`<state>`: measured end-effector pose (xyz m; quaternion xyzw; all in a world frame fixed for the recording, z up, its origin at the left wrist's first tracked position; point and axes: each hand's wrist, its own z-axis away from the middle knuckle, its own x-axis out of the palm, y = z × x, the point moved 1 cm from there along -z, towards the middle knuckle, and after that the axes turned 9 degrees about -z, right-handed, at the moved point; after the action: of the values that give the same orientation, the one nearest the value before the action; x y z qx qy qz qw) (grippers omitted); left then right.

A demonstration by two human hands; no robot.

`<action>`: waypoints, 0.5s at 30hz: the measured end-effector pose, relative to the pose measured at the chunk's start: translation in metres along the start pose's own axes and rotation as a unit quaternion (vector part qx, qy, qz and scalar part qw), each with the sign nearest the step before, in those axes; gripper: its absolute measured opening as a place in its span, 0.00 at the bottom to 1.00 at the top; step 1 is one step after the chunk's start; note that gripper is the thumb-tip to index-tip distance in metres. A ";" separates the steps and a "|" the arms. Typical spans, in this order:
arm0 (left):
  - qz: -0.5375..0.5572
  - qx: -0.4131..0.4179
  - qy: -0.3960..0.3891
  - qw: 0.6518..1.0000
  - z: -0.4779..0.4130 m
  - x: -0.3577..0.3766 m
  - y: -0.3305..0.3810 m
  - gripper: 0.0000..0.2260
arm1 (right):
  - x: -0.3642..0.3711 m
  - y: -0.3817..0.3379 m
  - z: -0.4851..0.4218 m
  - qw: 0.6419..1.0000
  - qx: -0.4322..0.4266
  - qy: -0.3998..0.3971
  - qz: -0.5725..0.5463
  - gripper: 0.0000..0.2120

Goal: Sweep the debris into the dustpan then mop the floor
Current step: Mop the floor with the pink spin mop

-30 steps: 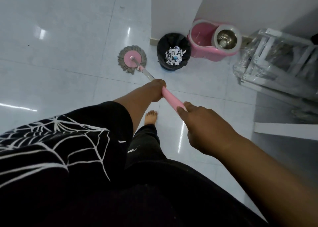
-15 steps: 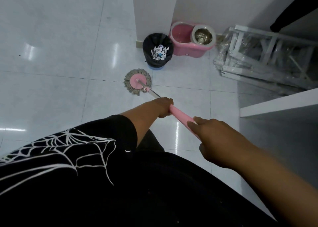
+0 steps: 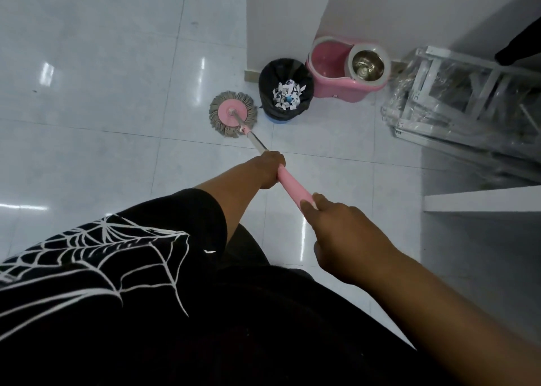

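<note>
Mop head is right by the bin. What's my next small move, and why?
Probably sweep the mop head left, away from the black bin, onto the open floor. The head lies close beside the bin, with the wall behind, and the left hand and right hand both grip the pink handle.

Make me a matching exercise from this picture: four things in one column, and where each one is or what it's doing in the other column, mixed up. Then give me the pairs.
Column one
1. mop head
2. bin
3. bucket
4. right hand

Column two
A. holds torn paper scraps
B. grips the near end of the pink handle
C. lies flat on the floor beside the bin
D. stands by the wall, steel basket inside

Pairs: 1-C, 2-A, 3-D, 4-B
</note>
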<state>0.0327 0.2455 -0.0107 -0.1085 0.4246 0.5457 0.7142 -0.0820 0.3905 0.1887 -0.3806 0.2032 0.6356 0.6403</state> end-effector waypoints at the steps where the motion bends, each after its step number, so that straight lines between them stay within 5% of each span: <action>1: 0.003 -0.002 -0.001 1.000 -0.009 -0.011 -0.017 0.13 | -0.008 -0.008 -0.017 1.000 0.002 0.001 -0.013 0.32; 15: 0.007 0.023 0.047 0.999 -0.156 -0.179 -0.211 0.18 | -0.157 -0.076 -0.260 0.996 0.017 0.072 -0.045 0.25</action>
<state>0.1326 -0.0541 -0.0420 -0.1148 0.4704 0.5353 0.6920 0.0329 0.1005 0.1593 -0.4229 0.2420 0.5735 0.6586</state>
